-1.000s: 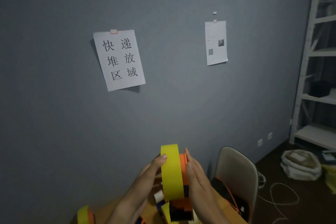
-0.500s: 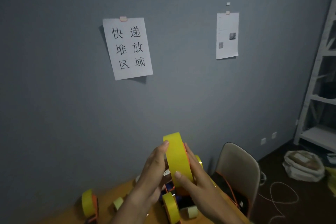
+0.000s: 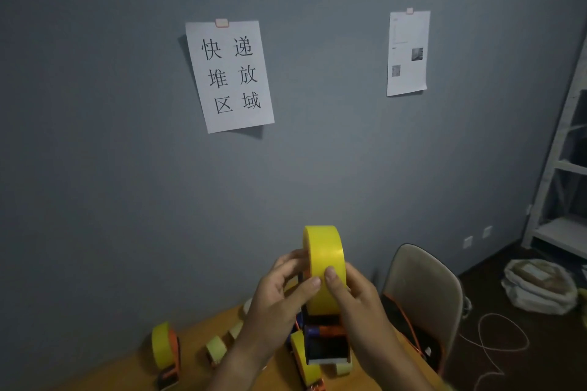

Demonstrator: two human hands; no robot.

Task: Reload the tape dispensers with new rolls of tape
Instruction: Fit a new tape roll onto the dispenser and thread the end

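Both my forearms rise from the bottom edge and meet in front of me, above the wooden table (image 3: 133,371). My left hand (image 3: 279,298) comes in from the lower left with the wrist bent inward; its fingers curl round the far left side of the yellow tape roll (image 3: 324,263) and its thumb presses across the roll's near face. My right hand (image 3: 359,298) mirrors it from the lower right, thumb laid on the yellow band right beside my left thumb, the tips almost touching, while the other fingers wrap behind the roll's right side, mostly hidden from me. So both grips are closed round the roll, pinching it between thumbs in front and fingers behind.

The roll stands upright on edge, seated in the top of the tape dispenser (image 3: 324,343), whose orange and blue parts and dark body show just below my thumbs. I cannot tell whether the roll is fully down on its hub.

On the table to the left stands a second dispenser (image 3: 166,349) with a yellow roll already in it, and between it and my left wrist lie small pale cores (image 3: 216,352). A beige chair (image 3: 422,292) sits just right of my right hand, against the grey wall (image 3: 95,168) with its paper sign (image 3: 229,76).
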